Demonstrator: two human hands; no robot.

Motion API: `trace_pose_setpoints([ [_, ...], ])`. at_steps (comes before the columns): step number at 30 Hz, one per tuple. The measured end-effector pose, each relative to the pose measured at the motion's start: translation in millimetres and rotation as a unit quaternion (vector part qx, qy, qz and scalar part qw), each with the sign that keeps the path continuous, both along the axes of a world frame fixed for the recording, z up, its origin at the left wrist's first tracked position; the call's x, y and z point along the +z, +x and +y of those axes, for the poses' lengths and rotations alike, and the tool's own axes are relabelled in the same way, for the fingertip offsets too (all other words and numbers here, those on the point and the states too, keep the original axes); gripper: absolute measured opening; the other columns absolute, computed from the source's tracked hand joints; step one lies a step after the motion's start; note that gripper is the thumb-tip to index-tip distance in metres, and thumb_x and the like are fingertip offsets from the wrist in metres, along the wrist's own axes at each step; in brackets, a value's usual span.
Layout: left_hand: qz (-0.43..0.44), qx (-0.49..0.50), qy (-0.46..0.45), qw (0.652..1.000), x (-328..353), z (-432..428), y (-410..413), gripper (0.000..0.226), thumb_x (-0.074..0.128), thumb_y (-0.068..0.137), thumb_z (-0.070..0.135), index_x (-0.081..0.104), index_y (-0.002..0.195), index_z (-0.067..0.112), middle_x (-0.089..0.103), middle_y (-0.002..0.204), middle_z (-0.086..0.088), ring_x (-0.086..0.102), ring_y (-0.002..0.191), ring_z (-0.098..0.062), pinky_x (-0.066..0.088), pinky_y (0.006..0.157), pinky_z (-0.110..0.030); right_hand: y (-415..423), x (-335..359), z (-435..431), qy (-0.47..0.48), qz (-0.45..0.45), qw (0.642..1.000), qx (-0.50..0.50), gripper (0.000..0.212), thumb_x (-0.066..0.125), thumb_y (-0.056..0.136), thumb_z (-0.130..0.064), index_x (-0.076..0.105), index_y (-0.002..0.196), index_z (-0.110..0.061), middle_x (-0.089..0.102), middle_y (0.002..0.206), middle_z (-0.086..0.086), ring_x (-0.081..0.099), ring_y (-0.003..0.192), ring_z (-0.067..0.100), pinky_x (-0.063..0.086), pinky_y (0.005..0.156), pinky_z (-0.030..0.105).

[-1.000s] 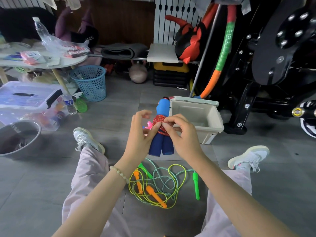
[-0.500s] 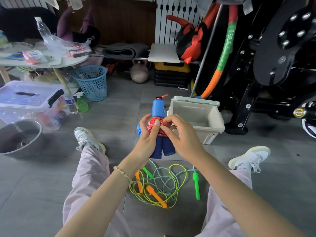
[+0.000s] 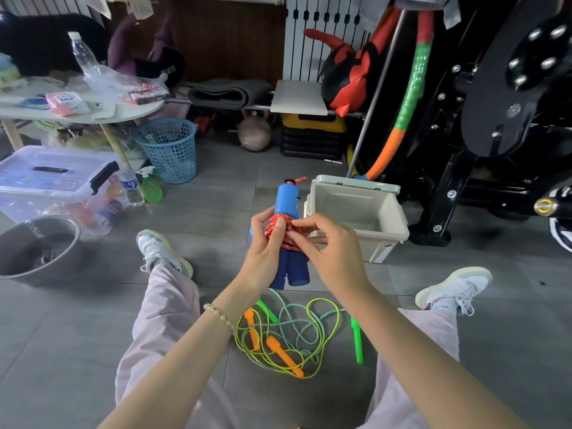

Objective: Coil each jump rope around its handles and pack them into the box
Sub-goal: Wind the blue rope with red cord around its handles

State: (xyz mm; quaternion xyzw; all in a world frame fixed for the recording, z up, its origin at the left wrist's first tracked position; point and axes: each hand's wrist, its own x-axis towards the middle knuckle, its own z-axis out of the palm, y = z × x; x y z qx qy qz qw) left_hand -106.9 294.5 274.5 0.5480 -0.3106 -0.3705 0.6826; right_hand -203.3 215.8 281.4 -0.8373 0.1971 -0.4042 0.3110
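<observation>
1. Floor [image 3: 93, 335]: large grey tiles, matte. A person sits on it with legs spread, facing the box [image 3: 387, 230].
2. The box is beige with its lid open, and nothing shows inside. A black exercise machine [image 3: 495, 119] stands behind it and to its right.
3. Far left of the box are a blue mesh basket [image 3: 168, 150], a clear lidded bin [image 3: 55, 178] and a round white table [image 3: 93, 114].
4. Just left of the box, held above the floor, are blue handles [image 3: 288, 199] bound with a red rope [image 3: 283, 230].
5. The left hand [image 3: 263, 249] is wrapped around the coil. The right hand [image 3: 331, 246] pinches a strand.
6. Nearer the sitter than the box lies a loose tangle with orange handles [image 3: 283, 356] and green handles [image 3: 356, 339].
7. Writing: the dark cap [image 3: 164, 69] shows "…TNESS". The sticker on the box is too small to read.
</observation>
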Motion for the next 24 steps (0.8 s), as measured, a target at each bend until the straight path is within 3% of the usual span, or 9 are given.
trace_pose_setpoints([
  [3,-0.007,0.012,0.005,1.000,-4.6,-1.5,3.7,0.022,0.035,0.101,0.028,0.037,0.123,0.028,0.054,0.109,0.000,0.060,0.082,0.002,0.050,0.071,-0.013,1.7,-4.3,-0.5,-0.124,0.029,0.991,-0.044,0.015,0.062,0.088,-0.020,0.069,0.088,-0.007,0.065,0.084,0.001,0.061,0.071,0.014,0.053,0.061,0.028],
  [5,-0.007,0.018,0.006,1.000,-5.4,-2.3,3.9,0.021,0.036,0.101,0.028,0.037,0.122,0.028,0.054,0.109,0.000,0.059,0.083,-0.003,0.051,0.070,-0.014,3.1,-7.1,-0.9,-0.228,0.052,0.968,-0.091,0.020,0.056,0.090,-0.022,0.067,0.083,-0.007,0.063,0.077,0.002,0.060,0.061,0.018,0.050,0.050,0.029],
  [7,-0.003,0.028,0.008,1.000,-5.2,-3.6,2.1,0.023,0.036,0.101,0.027,0.036,0.124,0.026,0.054,0.108,0.000,0.058,0.082,-0.005,0.051,0.065,-0.014,3.5,-8.5,-0.5,-0.274,0.067,0.953,-0.111,0.024,0.050,0.091,-0.024,0.066,0.084,-0.008,0.063,0.077,0.002,0.059,0.056,0.019,0.047,0.046,0.024],
  [9,0.023,0.054,0.023,0.998,-5.2,-5.2,4.1,0.025,0.036,0.101,0.032,0.036,0.125,0.027,0.054,0.112,-0.002,0.058,0.085,-0.008,0.053,0.070,-0.019,4.8,-8.2,2.6,-0.226,0.080,0.966,-0.095,0.026,0.044,0.094,-0.026,0.061,0.089,-0.007,0.061,0.084,0.003,0.057,0.060,0.019,0.045,0.048,0.025],
  [12,0.095,0.117,0.052,0.987,-6.9,-7.1,19.7,0.026,0.034,0.101,0.038,0.037,0.125,0.027,0.054,0.125,-0.008,0.058,0.095,-0.014,0.050,0.085,-0.030,-0.1,-7.6,5.9,-0.067,0.066,0.995,-0.040,0.019,0.041,0.096,-0.023,0.053,0.093,-0.009,0.052,0.094,-0.003,0.051,0.074,0.010,0.043,0.065,0.023],
  [16,0.137,0.086,0.036,0.986,-6.5,1.5,30.7,0.029,0.034,0.102,0.035,0.038,0.130,0.027,0.057,0.110,-0.001,0.062,0.078,-0.010,0.053,0.058,-0.021,-9.9,15.5,-0.2,0.145,-0.025,0.988,0.052,0.014,0.043,0.098,-0.018,0.053,0.106,-0.011,0.058,0.117,-0.004,0.055,0.105,0.000,0.042,0.088,0.014],
  [19,0.054,0.012,0.012,0.998,-0.7,6.0,17.3,0.022,0.035,0.102,0.026,0.037,0.124,0.029,0.061,0.100,-0.002,0.066,0.069,-0.009,0.055,0.059,-0.022,-0.8,28.4,-3.4,0.247,-0.044,0.963,0.094,0.008,0.043,0.098,-0.011,0.050,0.097,-0.007,0.066,0.106,-0.006,0.061,0.090,-0.001,0.048,0.076,0.016],
  [21,-0.016,-0.014,-0.024,0.999,5.2,7.2,9.1,0.016,0.034,0.102,0.016,0.035,0.116,0.025,0.059,0.094,-0.006,0.064,0.063,-0.006,0.053,0.057,-0.019,5.8,28.3,-3.3,0.259,-0.050,0.961,0.081,0.010,0.047,0.097,-0.009,0.050,0.088,-0.014,0.068,0.094,-0.001,0.063,0.085,0.003,0.047,0.076,0.016],
  [24,-0.039,-0.059,-0.059,0.996,12.3,11.3,7.7,0.014,0.033,0.101,0.008,0.034,0.105,0.022,0.057,0.092,-0.009,0.067,0.064,-0.010,0.053,0.058,-0.020,6.4,26.2,-6.2,0.234,-0.061,0.970,0.026,0.014,0.059,0.090,-0.009,0.054,0.080,-0.019,0.066,0.083,0.002,0.060,0.075,0.004,0.047,0.072,0.014],
])
